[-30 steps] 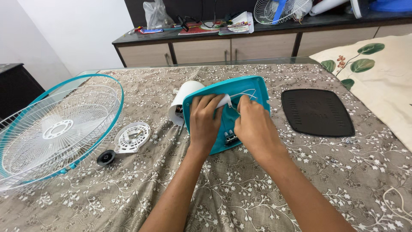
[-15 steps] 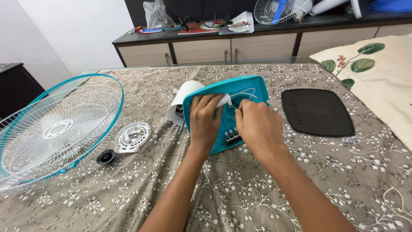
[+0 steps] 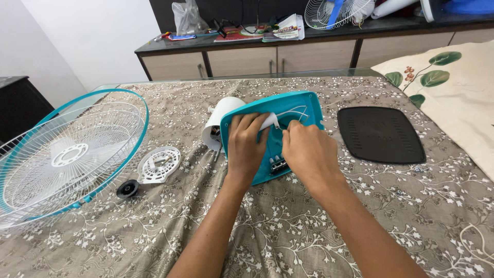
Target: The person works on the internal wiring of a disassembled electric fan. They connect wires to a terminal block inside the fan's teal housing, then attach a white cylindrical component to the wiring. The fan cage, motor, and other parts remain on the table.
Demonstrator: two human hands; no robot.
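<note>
On the middle of the bed, over a brown floral sheet [image 3: 288, 226], lies an upturned teal fan base [image 3: 301, 105] with its open underside facing up. Both hands rest inside it. The left hand [image 3: 246, 146] lies flat on the left part of the base, fingers bent down and closed around a white cable [image 3: 271, 121] near its sleeve. The right hand [image 3: 307, 152] sits just beside it, fingers curled in and pinching thin white wires [image 3: 296, 111] that run toward the far edge of the base. Between the two hands, at the near edge, a small switch block [image 3: 278, 164] shows. A white motor housing [image 3: 218, 121] sticks out from the left side of the base, touching it. Farther left a white round plate [image 3: 159, 164] and a small black knob [image 3: 127, 188] lie near each other, and a teal-rimmed fan guard [image 3: 67, 154] leans at the far left. To the right of the base, apart from it, lies a black cover plate [image 3: 381, 135], with a leaf-print pillow [image 3: 453, 87] beyond.
</note>
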